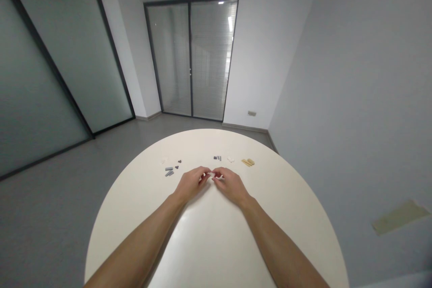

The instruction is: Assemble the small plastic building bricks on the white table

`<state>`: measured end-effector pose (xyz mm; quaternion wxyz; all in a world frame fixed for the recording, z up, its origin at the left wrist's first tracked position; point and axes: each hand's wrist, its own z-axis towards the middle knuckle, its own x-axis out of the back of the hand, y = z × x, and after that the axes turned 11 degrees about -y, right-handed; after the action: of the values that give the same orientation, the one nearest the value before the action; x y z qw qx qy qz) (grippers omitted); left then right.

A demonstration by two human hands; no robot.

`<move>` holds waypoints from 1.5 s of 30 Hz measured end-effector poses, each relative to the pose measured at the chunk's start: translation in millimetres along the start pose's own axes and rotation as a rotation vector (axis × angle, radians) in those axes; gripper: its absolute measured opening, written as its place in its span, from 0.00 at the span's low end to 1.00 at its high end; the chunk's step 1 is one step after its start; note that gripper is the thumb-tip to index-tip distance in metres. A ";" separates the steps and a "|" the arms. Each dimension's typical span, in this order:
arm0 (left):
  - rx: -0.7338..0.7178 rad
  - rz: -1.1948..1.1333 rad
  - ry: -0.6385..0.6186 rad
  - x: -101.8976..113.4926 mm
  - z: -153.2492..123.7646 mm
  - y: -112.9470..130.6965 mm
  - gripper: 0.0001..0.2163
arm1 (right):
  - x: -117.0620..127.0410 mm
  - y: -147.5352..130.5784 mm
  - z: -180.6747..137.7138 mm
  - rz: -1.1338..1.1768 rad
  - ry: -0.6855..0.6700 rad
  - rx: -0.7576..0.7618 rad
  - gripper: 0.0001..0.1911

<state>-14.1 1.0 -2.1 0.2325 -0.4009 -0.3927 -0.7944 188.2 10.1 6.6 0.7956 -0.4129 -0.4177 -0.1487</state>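
My left hand (192, 183) and my right hand (230, 184) meet fingertip to fingertip over the middle of a round white table (216, 243). Both pinch a tiny pale piece (212, 174) between them; its shape is too small to make out. Beyond the hands lie small building pieces: grey pieces (169, 171) and dark bits (177, 164) at the left, a dark grey piece (217, 158), a white piece (230, 159) and tan pieces (248, 162) at the right.
A small white piece (164, 160) lies at the far left of the row. Behind the table are a grey floor, glass sliding doors (192, 58) and a glass partition on the left. A plain wall stands close on the right.
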 end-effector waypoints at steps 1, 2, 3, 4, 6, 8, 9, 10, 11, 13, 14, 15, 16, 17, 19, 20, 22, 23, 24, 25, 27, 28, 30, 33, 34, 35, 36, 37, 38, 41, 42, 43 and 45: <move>0.004 -0.001 -0.004 0.2 0.1 0.2 0.09 | 0.0 0.3 0.2 -0.002 0.001 -0.001 0.09; 0.004 -0.004 -0.009 0.4 0.2 0.3 0.10 | -0.1 0.6 0.4 -0.004 0.002 -0.003 0.09; 0.002 -0.007 -0.014 0.6 0.2 0.3 0.10 | -0.2 0.9 0.7 -0.007 0.004 -0.006 0.09; -0.002 -0.010 -0.018 0.8 0.2 0.3 0.10 | -0.4 1.2 0.9 -0.010 0.004 -0.009 0.09; -0.011 -0.020 -0.021 0.9 0.1 0.2 0.10 | -0.8 1.8 1.3 -0.016 0.002 -0.017 0.09; -0.019 -0.031 -0.022 1.1 -0.1 0.3 0.11 | -1.2 2.1 1.3 -0.018 -0.001 -0.021 0.09; -0.022 -0.034 -0.024 1.4 -0.1 0.5 0.11 | -1.4 2.2 1.3 -0.016 -0.002 -0.021 0.09; -0.025 -0.035 -0.026 1.7 -0.2 0.8 0.11 | -1.6 2.3 1.2 -0.012 -0.003 -0.022 0.09; -0.028 -0.034 -0.027 2.0 -0.2 1.2 0.11 | -1.8 2.4 1.1 -0.007 -0.004 -0.024 0.09; -0.036 -0.033 -0.023 3.0 -0.1 2.2 0.10 | -2.1 2.4 1.0 0.004 -0.009 -0.027 0.09; -0.039 -0.034 -0.020 3.5 0.0 2.7 0.10 | -2.2 2.4 0.9 0.008 -0.012 -0.027 0.09; -0.042 -0.037 -0.019 3.9 0.1 3.3 0.10 | -2.2 2.4 0.9 0.012 -0.017 -0.025 0.09; -0.043 -0.041 -0.019 4.3 0.2 3.8 0.10 | -2.1 2.3 0.8 0.017 -0.024 -0.021 0.08; -0.042 -0.046 -0.020 4.6 0.3 4.3 0.10 | -2.1 2.3 0.8 0.022 -0.031 -0.014 0.08; -0.035 -0.056 -0.018 4.7 0.4 4.8 0.11 | -1.9 2.3 0.8 0.035 -0.050 0.002 0.09; -0.030 -0.061 -0.015 4.7 0.4 4.8 0.11 | -2.0 2.3 0.9 0.043 -0.057 0.008 0.09; -0.023 -0.065 -0.012 4.5 0.3 4.7 0.11 | -2.2 2.6 1.3 0.054 -0.065 0.009 0.09; -0.023 -0.067 -0.014 4.4 0.3 4.5 0.12 | -2.4 2.9 1.5 0.057 -0.065 0.008 0.09; -0.026 -0.068 -0.016 4.3 0.3 4.3 0.12 | -2.7 3.1 1.6 0.057 -0.064 0.007 0.09; -0.032 -0.068 -0.017 4.3 0.2 4.1 0.12 | -2.8 3.3 1.8 0.056 -0.064 0.008 0.09; -0.045 -0.066 -0.015 4.3 0.2 3.6 0.12 | -3.1 3.5 1.8 0.053 -0.065 0.012 0.09; -0.052 -0.064 -0.014 4.3 0.2 3.4 0.12 | -3.1 3.5 1.8 0.051 -0.064 0.014 0.09; -0.062 -0.060 -0.014 4.1 0.1 3.0 0.13 | -3.1 3.3 1.5 0.048 -0.064 0.015 0.09; -0.062 -0.064 -0.012 3.5 0.2 2.3 0.12 | -3.1 3.0 1.1 0.041 -0.065 0.021 0.10; -0.058 -0.065 -0.006 3.2 0.4 2.0 0.12 | -3.0 2.9 1.1 0.038 -0.067 0.023 0.10; -0.054 -0.066 -0.001 2.9 0.7 1.8 0.11 | -3.0 2.9 1.1 0.035 -0.071 0.024 0.10; -0.049 -0.064 0.004 2.7 1.0 1.6 0.11 | -2.9 2.9 1.2 0.033 -0.074 0.023 0.10; -0.045 -0.061 0.006 2.6 1.3 1.5 0.11 | -2.9 3.0 1.3 0.031 -0.079 0.020 0.11; -0.043 -0.056 0.009 2.6 1.6 1.4 0.10 | -2.8 3.0 1.3 0.031 -0.082 0.019 0.11; -0.034 -0.041 0.016 2.9 1.9 1.6 0.10 | -2.3 2.7 1.0 0.030 -0.085 0.019 0.11; -0.030 -0.036 0.020 3.1 1.8 1.6 0.10 | -2.1 2.5 0.8 0.029 -0.083 0.018 0.11; -0.024 -0.032 0.025 3.1 1.7 1.6 0.10 | -1.9 2.2 0.5 0.026 -0.082 0.018 0.12; -0.009 -0.027 0.033 2.9 1.3 1.2 0.10 | -1.5 1.8 0.0 0.022 -0.077 0.021 0.13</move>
<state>-14.3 1.1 1.2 0.2263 -0.3832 -0.3907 -0.8058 188.4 11.1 4.4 0.7848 -0.4144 -0.4451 -0.1193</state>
